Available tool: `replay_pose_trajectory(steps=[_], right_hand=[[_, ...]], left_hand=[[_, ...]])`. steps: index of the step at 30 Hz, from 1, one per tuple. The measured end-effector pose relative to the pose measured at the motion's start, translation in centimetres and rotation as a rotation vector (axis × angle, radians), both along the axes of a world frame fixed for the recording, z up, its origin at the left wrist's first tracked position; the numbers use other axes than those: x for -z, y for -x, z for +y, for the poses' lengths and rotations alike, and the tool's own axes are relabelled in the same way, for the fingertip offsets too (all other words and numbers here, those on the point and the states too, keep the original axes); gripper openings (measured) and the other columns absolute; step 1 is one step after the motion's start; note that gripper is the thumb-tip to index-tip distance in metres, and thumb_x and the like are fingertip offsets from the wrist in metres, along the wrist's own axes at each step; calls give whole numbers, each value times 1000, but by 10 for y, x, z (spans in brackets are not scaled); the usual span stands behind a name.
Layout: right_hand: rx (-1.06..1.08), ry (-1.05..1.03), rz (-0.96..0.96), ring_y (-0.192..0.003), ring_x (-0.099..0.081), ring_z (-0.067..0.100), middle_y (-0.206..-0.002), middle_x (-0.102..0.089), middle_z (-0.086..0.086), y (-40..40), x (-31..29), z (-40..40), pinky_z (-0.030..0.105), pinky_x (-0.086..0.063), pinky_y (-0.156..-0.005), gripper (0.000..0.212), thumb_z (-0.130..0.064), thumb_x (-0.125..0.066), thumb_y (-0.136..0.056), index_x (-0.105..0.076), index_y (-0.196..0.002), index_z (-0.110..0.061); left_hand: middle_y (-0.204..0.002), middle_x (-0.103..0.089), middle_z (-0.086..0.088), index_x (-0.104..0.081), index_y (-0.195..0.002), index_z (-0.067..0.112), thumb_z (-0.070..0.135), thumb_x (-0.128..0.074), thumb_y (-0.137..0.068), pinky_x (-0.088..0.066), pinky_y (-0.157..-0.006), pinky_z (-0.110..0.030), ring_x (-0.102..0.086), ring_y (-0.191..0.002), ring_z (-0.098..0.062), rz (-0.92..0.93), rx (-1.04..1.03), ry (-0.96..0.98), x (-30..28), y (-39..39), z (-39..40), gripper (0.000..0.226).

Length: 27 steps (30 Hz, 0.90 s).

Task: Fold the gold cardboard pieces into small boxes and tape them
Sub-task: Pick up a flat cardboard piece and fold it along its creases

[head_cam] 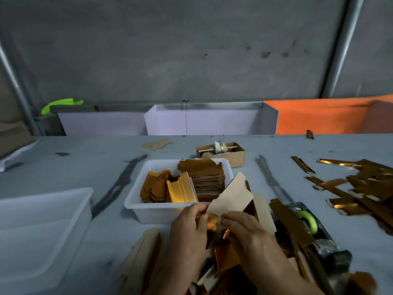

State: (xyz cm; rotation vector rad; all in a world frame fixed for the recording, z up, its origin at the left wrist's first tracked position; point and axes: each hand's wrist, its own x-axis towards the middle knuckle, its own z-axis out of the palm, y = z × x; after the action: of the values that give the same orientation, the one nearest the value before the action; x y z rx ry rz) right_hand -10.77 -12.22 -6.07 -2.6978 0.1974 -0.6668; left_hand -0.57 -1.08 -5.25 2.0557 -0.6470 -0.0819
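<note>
My left hand (188, 228) and my right hand (244, 229) together hold one gold cardboard piece (230, 198) just in front of me; its pale back faces up and tilts away to the right. Both hands pinch its near edge, and a folded gold part shows between them. A white tray (136, 201) behind the hands holds stacks of gold cardboard pieces (200, 179). A tape dispenser (308, 224) with a green-cored roll lies to the right of my right hand, partly covered by gold strips.
A larger white tub (42, 220) stands at the left. Loose gold strips (361, 188) are scattered at the right, and more pieces (144, 258) lie below my hands. A small brown carton (221, 153) with a spool sits behind the tray. Panels line the table's far edge.
</note>
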Motion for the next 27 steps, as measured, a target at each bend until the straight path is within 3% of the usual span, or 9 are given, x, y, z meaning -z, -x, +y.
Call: replay_pose_trajectory(steps=[3,4,7,10,12,14,19,23,27], right_hand=[[6,9,-40,-137,-23,4,-145,-38,-10,12,-2,5,11,-16,-105,43,-22,-51,-94,-47,-136,-28],[17,14,-35,-137,-24,4,-144,-40,-10,17,-5,7,14,-18,-107,43,-20,-53,-92,-49,-135,-27],[52,55,-73,-127,-45,15,-129,-59,-3,39,-10,13,38,-45,-98,42,-16,-74,-77,-66,-117,-20],[63,128,-122,-122,-53,19,-123,-63,-3,65,-1,13,41,-51,-88,39,-28,-75,-71,-70,-109,-22],[54,145,-159,-124,-50,17,-123,-63,-6,82,12,13,38,-52,-89,31,-35,-63,-81,-71,-108,-23],[79,138,-138,-124,-48,13,-124,-61,-9,94,20,13,31,-49,-94,37,-44,-43,-92,-70,-109,-25],[128,41,-169,-123,-46,7,-123,-60,-12,104,26,10,20,-42,-97,40,-30,-69,-69,-69,-109,-25],[130,14,-241,-124,-47,9,-125,-59,-10,98,20,2,19,-41,-99,33,-29,-61,-78,-69,-109,-22],[142,-54,-384,-121,-51,8,-123,-59,-11,85,16,0,22,-42,-96,32,-20,-49,-83,-68,-109,-18]], left_hand=[[-91,-56,19,-57,-104,36,24,-52,-95,-40,-64,-11,-54,-86,4,18,-43,28,1,-3,-3,16],[-88,-54,21,-56,-103,35,23,-53,-94,-40,-61,-10,-52,-82,6,16,-54,32,1,-3,-3,15],[-84,-52,22,-55,-98,33,23,-61,-89,-39,-51,-9,-50,-76,8,18,-77,46,-2,-4,-7,15],[-85,-56,15,-51,-83,35,26,-69,-83,-42,-47,-4,-54,-75,3,38,-97,81,-5,-6,-9,20],[-87,-59,10,-54,-83,34,34,-71,-80,-41,-44,-3,-58,-76,-3,62,-117,100,-5,-7,-8,17],[-85,-64,5,-58,-85,29,38,-71,-78,-42,-43,-5,-63,-71,-6,88,-136,150,-4,-11,-7,17],[-87,-70,2,-63,-84,22,34,-71,-78,-49,-56,-19,-69,-65,-4,279,-128,393,-9,-15,-5,16],[-81,-67,9,-55,-83,27,30,-64,-87,-46,-45,-8,-67,-62,3,56,-225,457,-23,-11,1,10],[-89,-59,25,-45,-90,37,28,-58,-91,-46,-48,-5,-64,-76,12,-87,-225,508,-37,-4,10,17]])
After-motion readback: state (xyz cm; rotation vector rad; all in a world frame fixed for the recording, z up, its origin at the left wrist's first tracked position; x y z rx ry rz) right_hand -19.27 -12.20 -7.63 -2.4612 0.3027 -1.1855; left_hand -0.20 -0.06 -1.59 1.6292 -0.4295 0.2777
